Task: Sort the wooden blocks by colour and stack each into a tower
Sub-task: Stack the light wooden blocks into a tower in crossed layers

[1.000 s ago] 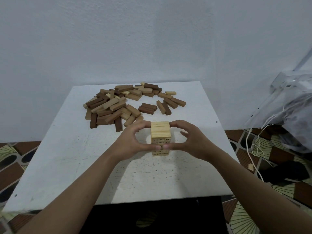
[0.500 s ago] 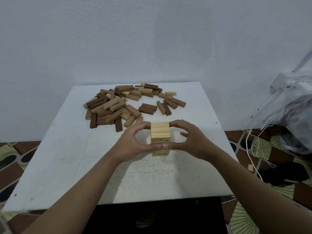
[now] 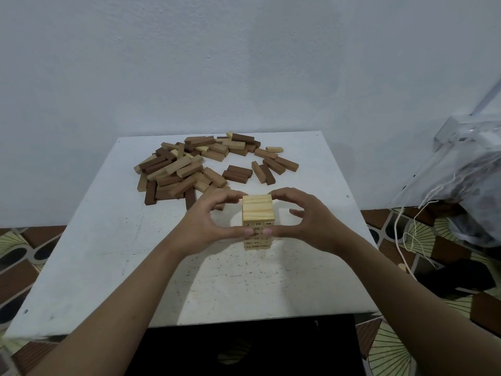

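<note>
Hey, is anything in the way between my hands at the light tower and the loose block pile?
Nothing visible. The left hand and right hand grip the light tower; the loose block pile lies just behind them on the white table, unobstructed.

Left hand (image 3: pixel 206 223), right hand (image 3: pixel 311 221) grip pale tower (image 3: pixel 257 213); mixed pile (image 3: pixel 189 169) behind.

One tower (image 3: pixel 257 213) of pale blocks is counted, held between two grips: the left grip (image 3: pixel 206 223) and the right grip (image 3: pixel 311 221). Three blocks are counted in its top layer. Beyond the grips one loose heap (image 3: pixel 189 169) of light and dark brown blocks is seen, too tangled for counting. One tabletop (image 3: pixel 108 253) is seen.
</note>
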`<state>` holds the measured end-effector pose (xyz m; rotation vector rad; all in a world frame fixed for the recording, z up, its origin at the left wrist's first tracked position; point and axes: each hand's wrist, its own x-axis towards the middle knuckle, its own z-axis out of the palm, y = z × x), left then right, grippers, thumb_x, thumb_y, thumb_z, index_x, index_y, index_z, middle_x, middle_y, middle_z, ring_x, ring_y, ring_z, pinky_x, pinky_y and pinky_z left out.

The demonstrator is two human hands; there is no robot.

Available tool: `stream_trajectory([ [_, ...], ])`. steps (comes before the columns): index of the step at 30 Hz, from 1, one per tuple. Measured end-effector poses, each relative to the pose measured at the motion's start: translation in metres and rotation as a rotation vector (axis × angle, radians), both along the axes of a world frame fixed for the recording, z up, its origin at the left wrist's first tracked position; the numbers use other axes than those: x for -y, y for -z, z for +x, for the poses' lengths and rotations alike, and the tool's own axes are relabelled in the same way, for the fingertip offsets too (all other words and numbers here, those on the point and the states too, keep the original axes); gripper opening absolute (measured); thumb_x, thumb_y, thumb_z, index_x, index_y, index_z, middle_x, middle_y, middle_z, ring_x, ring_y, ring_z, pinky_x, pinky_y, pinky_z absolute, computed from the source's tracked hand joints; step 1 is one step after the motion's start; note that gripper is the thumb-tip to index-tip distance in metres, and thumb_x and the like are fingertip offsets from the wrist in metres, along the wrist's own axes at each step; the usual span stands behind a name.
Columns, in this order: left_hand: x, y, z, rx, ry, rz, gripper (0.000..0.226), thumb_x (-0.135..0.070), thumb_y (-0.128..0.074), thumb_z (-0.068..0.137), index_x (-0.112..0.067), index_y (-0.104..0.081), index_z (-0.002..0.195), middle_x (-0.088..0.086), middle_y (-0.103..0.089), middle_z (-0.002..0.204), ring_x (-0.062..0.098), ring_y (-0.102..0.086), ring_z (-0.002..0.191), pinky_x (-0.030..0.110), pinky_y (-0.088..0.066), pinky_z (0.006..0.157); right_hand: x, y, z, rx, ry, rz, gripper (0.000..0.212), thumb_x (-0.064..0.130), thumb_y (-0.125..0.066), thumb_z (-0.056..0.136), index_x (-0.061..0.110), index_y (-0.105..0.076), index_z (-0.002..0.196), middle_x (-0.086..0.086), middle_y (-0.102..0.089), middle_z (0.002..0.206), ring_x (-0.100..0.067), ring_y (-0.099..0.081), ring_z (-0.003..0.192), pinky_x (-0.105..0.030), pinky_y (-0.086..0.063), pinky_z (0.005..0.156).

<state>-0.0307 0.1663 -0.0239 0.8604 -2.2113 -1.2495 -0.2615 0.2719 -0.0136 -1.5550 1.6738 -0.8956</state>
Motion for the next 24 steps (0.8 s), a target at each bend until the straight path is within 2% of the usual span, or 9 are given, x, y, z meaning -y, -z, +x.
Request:
stream_trajectory([
  [6, 0.0027, 0.0031, -0.0001, 0.035, 0.002, -0.006, 0.068, -0.047, -0.090, 0.065, -0.037, -0.066, 0.128, -0.016, -0.063, 0.130, 0.004, -0.053, 0.122, 0.018, -0.037, 0.090, 0.0031, 0.0041, 0.0011, -0.011, 0.015, -0.017, 0.065, 0.056, -0.081, 0.067, 0.037, -0.057, 0.124, 0.023, -0.056, 0.130, -0.004, -0.048, 0.127, -0.043, -0.046, 0.107],
  [10, 0.0020, 0.0052, -0.0008, 0.033, 0.001, -0.021, 0.066, -0.047, -0.089, 0.065, -0.038, -0.067, 0.127, -0.019, -0.063, 0.130, 0.004, -0.053, 0.122, 0.020, -0.037, 0.091, 0.0032, 0.0044, 0.0011, -0.014, 0.020, -0.019, 0.068, 0.061, -0.078, 0.064, 0.037, -0.057, 0.123, 0.023, -0.056, 0.129, -0.004, -0.048, 0.126, -0.041, -0.047, 0.106],
  [14, 0.0015, 0.0058, -0.0014, 0.029, -0.010, -0.033, 0.066, -0.048, -0.089, 0.065, -0.039, -0.067, 0.126, -0.020, -0.062, 0.131, 0.007, -0.053, 0.123, 0.021, -0.037, 0.091, 0.0033, 0.0053, 0.0014, -0.018, 0.017, -0.030, 0.062, 0.049, -0.083, 0.071, 0.032, -0.057, 0.124, 0.019, -0.057, 0.131, -0.005, -0.048, 0.127, -0.039, -0.048, 0.105],
  [19, 0.0011, 0.0048, -0.0016, 0.016, -0.003, -0.040, 0.068, -0.057, -0.090, 0.063, -0.041, -0.068, 0.125, -0.019, -0.063, 0.130, 0.008, -0.053, 0.123, 0.021, -0.038, 0.089, 0.0036, 0.0056, 0.0023, -0.021, 0.019, -0.033, 0.062, 0.048, -0.083, 0.072, 0.030, -0.057, 0.125, 0.018, -0.057, 0.130, -0.005, -0.049, 0.125, -0.039, -0.048, 0.104],
  [24, 0.0005, 0.0038, -0.0020, 0.016, -0.005, -0.039, 0.068, -0.049, -0.090, 0.064, -0.037, -0.067, 0.127, -0.017, -0.063, 0.129, 0.008, -0.054, 0.122, 0.023, -0.039, 0.090, 0.0038, 0.0061, 0.0021, -0.021, 0.018, -0.037, 0.062, 0.049, -0.084, 0.071, 0.032, -0.056, 0.124, 0.020, -0.057, 0.130, -0.004, -0.049, 0.125, -0.039, -0.049, 0.103],
])
